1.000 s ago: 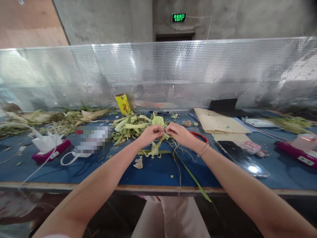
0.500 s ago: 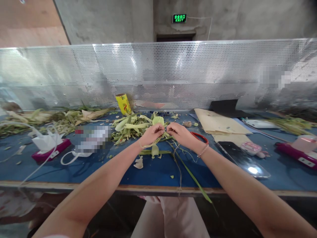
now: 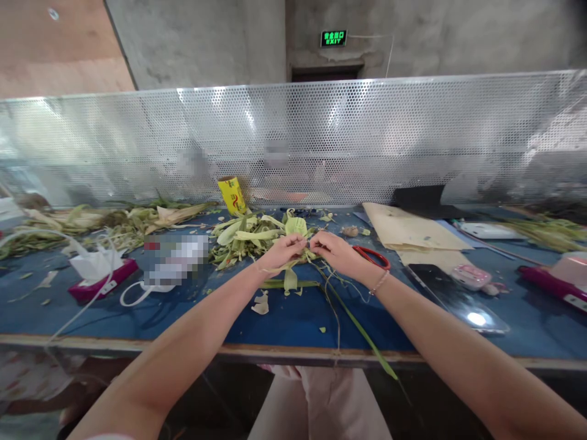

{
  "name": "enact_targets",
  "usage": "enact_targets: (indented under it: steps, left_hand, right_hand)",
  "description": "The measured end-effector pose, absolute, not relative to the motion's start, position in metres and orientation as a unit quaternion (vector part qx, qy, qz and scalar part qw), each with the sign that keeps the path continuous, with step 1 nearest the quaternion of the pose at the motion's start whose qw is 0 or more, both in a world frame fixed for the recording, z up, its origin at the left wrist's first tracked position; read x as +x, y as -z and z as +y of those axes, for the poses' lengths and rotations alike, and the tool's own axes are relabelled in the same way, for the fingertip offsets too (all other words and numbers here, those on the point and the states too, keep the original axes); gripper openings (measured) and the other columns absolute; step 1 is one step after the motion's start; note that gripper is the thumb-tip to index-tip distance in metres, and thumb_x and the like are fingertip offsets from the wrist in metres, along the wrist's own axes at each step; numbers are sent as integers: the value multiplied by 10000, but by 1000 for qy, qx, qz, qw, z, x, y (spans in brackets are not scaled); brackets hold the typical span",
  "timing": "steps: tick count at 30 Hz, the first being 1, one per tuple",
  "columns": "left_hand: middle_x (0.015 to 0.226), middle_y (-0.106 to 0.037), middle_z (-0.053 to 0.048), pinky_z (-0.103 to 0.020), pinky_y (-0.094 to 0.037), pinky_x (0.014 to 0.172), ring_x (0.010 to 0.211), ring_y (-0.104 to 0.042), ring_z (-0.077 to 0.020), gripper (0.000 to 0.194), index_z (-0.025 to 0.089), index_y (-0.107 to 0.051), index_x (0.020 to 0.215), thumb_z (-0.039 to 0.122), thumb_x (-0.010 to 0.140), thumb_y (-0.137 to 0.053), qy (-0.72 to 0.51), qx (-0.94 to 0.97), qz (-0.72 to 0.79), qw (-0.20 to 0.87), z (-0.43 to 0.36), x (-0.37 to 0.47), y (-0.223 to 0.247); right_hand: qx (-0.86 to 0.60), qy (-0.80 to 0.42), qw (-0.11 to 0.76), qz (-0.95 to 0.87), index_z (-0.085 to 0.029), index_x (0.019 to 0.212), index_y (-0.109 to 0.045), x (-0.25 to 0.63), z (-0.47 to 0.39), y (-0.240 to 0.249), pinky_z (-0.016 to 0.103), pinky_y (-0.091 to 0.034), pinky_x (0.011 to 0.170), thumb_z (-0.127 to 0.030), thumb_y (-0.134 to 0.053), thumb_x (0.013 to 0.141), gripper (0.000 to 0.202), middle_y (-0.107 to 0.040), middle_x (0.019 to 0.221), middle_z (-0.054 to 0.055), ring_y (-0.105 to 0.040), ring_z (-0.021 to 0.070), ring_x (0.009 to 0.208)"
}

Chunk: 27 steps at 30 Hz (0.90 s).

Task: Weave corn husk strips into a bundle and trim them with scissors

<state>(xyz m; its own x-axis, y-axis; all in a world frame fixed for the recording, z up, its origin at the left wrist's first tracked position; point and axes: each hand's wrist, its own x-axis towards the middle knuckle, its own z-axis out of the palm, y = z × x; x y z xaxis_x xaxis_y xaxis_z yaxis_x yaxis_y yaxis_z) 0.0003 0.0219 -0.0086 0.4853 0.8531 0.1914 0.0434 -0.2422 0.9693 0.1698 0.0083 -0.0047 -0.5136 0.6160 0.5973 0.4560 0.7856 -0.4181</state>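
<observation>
Over the blue table, my left hand (image 3: 288, 247) and my right hand (image 3: 331, 250) meet nearly fingertip to fingertip. Both are closed in a pinch on a thin strip of corn husk, mostly hidden by the fingers. Pale strands hang beneath my left hand. Just behind the hands stands a pale green husk leaf (image 3: 296, 226), and a heap of husks (image 3: 245, 238) lies to the left. A long green leaf (image 3: 362, 330) runs from under my right hand over the table's front edge. Beside my right wrist are red-handled scissors (image 3: 373, 256), partly covered.
A yellow carton tube (image 3: 232, 195) stands before the perforated metal screen (image 3: 298, 140). Purple power strips (image 3: 101, 282) sit at both sides, with a white cable at left. To the right lie brown paper (image 3: 413, 226), a phone (image 3: 454, 299) and a pink case (image 3: 471, 277).
The whole view has shifted slightly, so things appear a little lower and further right. My hands keep the same pinch, with their fingertips still close together.
</observation>
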Motion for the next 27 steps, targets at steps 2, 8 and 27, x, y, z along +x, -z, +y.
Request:
enact_targets:
  steps: [2, 8, 27]
  left_hand:
    - [531, -341, 66, -205, -291, 484, 468, -315, -38, 362, 147, -477, 667, 493, 657, -584, -356, 703, 341, 512, 22, -2, 7]
    - [549, -401, 46, -211, -312, 509, 505, -365, -54, 324, 135, -518, 678, 457, 690, -559, -345, 744, 361, 443, 19, -5, 1]
    - [683, -611, -32, -228, -444, 665, 620, -584, -81, 166, 112, -573, 741, 223, 663, -668, -335, 530, 333, 704, 17, -3, 2]
  right_hand:
    - [-308, -110, 374, -868, -186, 682, -451, 169, 8, 6, 240, -357, 643, -107, -413, 781, 132, -484, 700, 2, -442, 121, 672]
    - [-317, -125, 379, -860, -180, 707, -479, 171, 12, 8, 233, -355, 640, -118, -433, 776, 103, -485, 705, 0, -444, 116, 673]
    - [-306, -52, 427, -849, -189, 693, -428, 168, 11, 9, 259, -382, 677, -83, -375, 781, 147, -491, 721, 24, -459, 134, 702]
